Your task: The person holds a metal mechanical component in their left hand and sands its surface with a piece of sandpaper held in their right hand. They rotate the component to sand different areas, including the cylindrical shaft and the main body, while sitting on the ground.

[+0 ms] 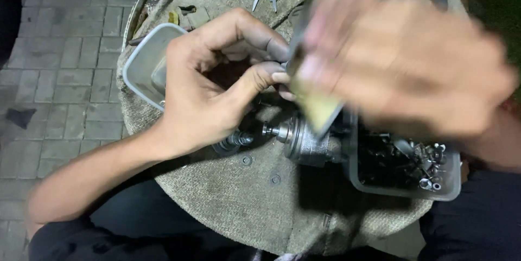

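Fingers [274, 63] of the left hand [211, 84] were pinched shut on a small part, hidden by them, above the cloth-covered counter [244, 196]. Blurred, the right hand [407, 60] gripped a flat strip [315, 103] touching those fingertips. Below lay a metal motor part [304, 139], beside a tray of screws [434, 182].

A small gray metal part [282, 68] is pinched at the fingertips, and a flat yellowish strip [317, 106], blurry, stands tilted right beside it.
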